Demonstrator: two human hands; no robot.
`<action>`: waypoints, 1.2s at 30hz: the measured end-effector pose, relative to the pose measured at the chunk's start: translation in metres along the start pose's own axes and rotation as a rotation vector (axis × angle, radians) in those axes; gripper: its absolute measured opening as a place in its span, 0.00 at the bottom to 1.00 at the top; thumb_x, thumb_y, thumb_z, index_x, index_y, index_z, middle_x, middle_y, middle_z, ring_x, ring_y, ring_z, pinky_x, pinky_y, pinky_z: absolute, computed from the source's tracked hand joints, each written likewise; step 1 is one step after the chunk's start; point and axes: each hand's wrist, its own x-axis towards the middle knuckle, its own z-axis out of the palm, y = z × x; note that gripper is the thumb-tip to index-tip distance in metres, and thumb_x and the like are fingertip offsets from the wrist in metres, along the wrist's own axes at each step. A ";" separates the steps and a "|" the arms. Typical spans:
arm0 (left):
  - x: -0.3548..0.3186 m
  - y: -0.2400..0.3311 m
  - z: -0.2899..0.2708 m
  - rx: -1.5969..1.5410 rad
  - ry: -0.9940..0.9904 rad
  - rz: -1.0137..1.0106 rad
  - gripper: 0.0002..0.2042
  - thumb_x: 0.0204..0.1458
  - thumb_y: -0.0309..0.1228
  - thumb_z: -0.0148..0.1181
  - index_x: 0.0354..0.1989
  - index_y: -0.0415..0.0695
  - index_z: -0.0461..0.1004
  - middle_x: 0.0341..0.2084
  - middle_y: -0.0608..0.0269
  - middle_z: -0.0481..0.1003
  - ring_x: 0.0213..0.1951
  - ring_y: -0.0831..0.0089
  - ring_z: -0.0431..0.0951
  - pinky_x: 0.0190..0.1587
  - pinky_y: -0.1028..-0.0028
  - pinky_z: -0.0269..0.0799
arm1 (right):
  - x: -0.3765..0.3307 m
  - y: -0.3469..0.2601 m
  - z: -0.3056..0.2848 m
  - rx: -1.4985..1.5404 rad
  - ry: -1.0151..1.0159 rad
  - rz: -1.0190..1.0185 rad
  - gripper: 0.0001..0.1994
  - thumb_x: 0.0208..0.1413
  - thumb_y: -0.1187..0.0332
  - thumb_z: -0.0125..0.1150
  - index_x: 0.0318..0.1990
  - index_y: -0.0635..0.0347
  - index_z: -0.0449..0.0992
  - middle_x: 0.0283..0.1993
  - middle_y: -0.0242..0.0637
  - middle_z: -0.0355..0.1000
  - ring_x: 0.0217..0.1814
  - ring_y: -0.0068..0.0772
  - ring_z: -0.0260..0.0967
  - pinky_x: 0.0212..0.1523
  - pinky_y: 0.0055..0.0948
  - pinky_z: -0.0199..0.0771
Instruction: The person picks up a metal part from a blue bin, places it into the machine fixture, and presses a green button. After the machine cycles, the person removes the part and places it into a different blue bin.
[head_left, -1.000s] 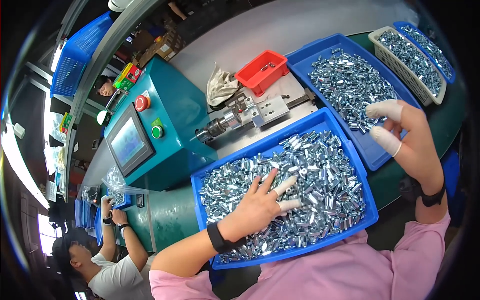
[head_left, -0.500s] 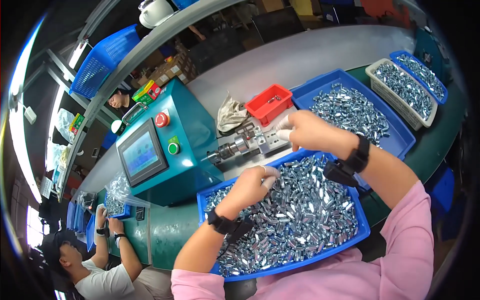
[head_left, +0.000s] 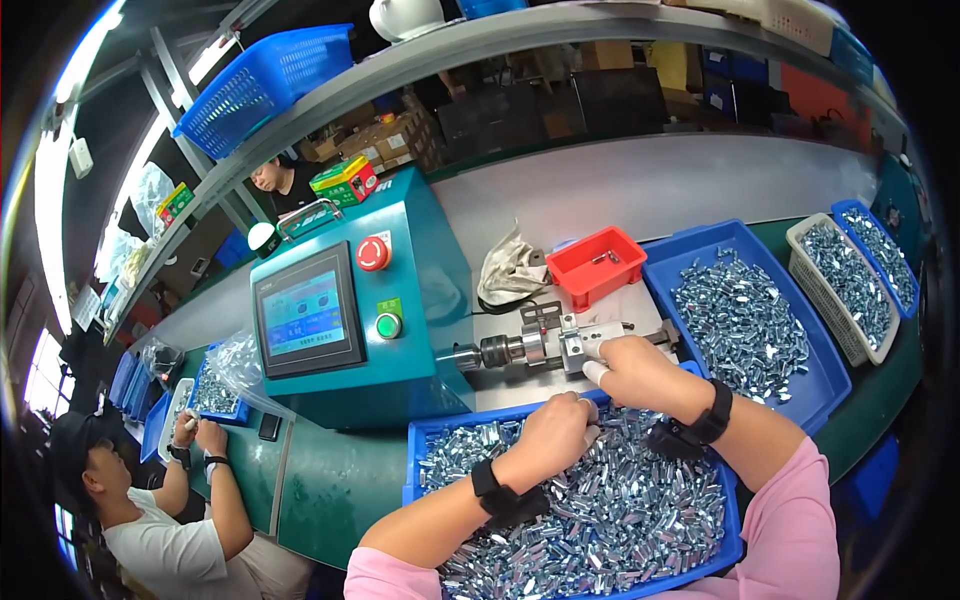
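Observation:
My left hand [head_left: 555,435] is over the near blue tray [head_left: 412,468], its fingers pinched together just above the heap of small shiny metal fittings [head_left: 600,515]. Whatever lies between those fingertips is hidden. White covers wrap some fingertips on both hands. My right hand [head_left: 640,375] reaches to the metal clamping fixture [head_left: 573,345] of the bench machine, thumb and forefinger bent close against its right side. No part can be made out in that grip. Left of the fixture, the machine's round chuck [head_left: 500,350] sticks out from the teal housing [head_left: 425,270].
A red bin [head_left: 598,268] with a few pieces and a crumpled cloth [head_left: 512,268] lie behind the fixture. A second blue tray [head_left: 830,385] and a beige basket [head_left: 850,330] hold more fittings at right. A co-worker [head_left: 180,530] sits at left.
My right hand has come down onto the fixture's right side. My left hand has moved right over the fittings, fingers drawn together. The whole view has shifted, with the machine now lower and further right.

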 end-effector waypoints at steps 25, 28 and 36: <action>0.003 0.002 0.007 -0.125 -0.066 0.088 0.11 0.49 0.34 0.60 0.35 0.39 0.76 0.32 0.48 0.74 0.35 0.52 0.74 0.38 0.59 0.70 | -0.002 0.007 0.005 0.479 -0.401 0.134 0.26 0.59 0.64 0.51 0.63 0.66 0.58 0.59 0.54 0.63 0.58 0.47 0.66 0.58 0.32 0.64; 0.005 0.007 0.000 -0.090 0.009 0.153 0.10 0.50 0.33 0.59 0.33 0.37 0.75 0.31 0.47 0.73 0.32 0.54 0.74 0.37 0.63 0.70 | 0.001 0.023 0.014 0.354 -0.270 -0.054 0.26 0.59 0.65 0.51 0.63 0.65 0.59 0.53 0.51 0.68 0.43 0.38 0.71 0.45 0.31 0.71; 0.003 -0.006 -0.038 -0.845 -0.101 -0.283 0.10 0.59 0.29 0.51 0.46 0.39 0.71 0.30 0.61 0.73 0.32 0.76 0.73 0.34 0.77 0.69 | 0.009 0.024 -0.012 0.420 -0.148 0.091 0.19 0.58 0.65 0.52 0.54 0.66 0.69 0.30 0.42 0.74 0.24 0.29 0.71 0.26 0.32 0.71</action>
